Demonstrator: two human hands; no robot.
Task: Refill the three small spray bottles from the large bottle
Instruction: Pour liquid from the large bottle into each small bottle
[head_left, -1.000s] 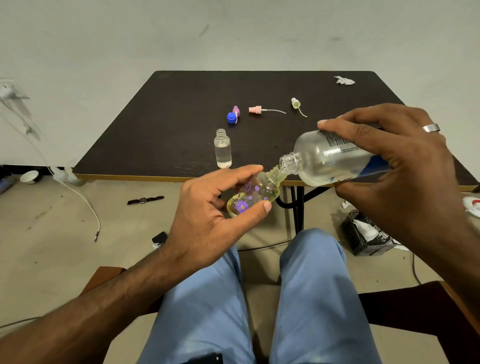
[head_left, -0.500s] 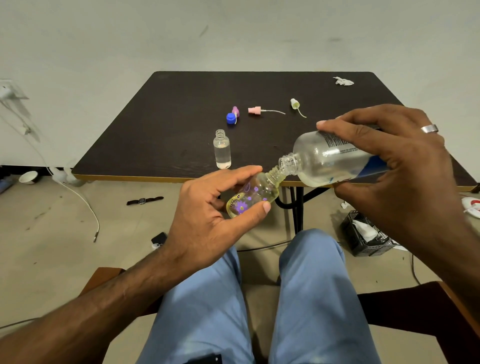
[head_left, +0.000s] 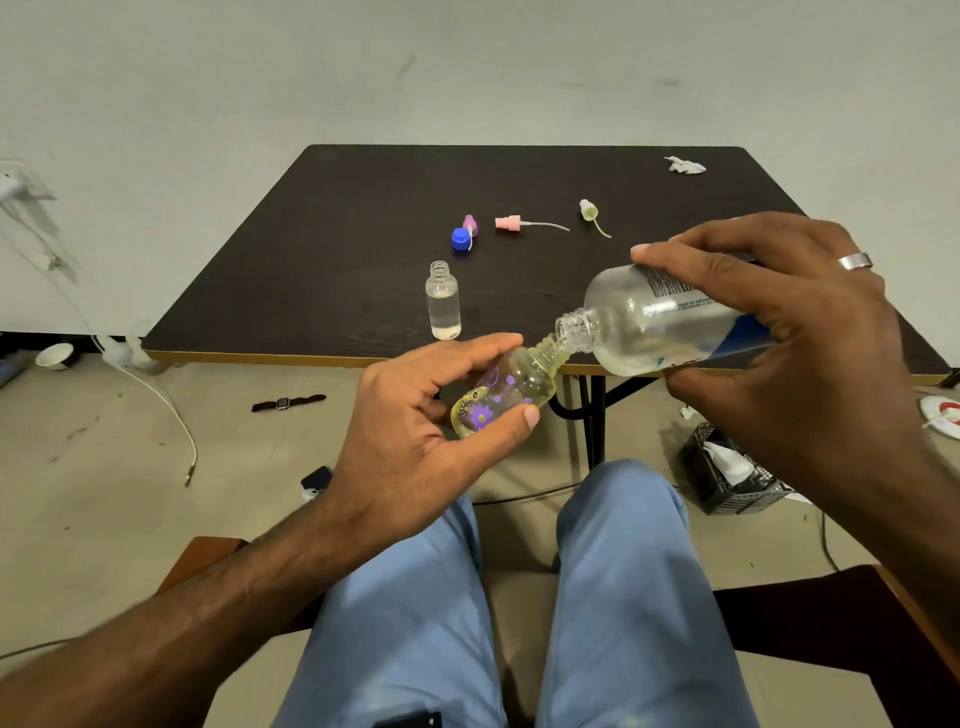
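From the head view, the person sits at the near edge of the dark table (head_left: 363, 218) and pours. The left hand (head_left: 415, 436) pinches the small flowered bottle (head_left: 498, 397) between thumb and fingers, tilted so its threaded neck points up and right. The right hand (head_left: 779, 332) wraps around the large bottle (head_left: 654, 317), fingers over the top and thumb beneath, tipping it almost level with its mouth right at the small neck. Both bottles hang in the air just in front of the table edge, above the knees.

To do this well, I'd say keep the two mouths touching and raise the large bottle's base only slowly, since the small neck is narrow and anything that misses lands on the trousers. Holding the small bottle closer to upright as it fills should stop it running back out.

Another small clear bottle (head_left: 443, 301) stands open on the table, with only a little liquid at its bottom. Behind it lie a blue cap (head_left: 460, 238) and a pink spray head (head_left: 509, 223).
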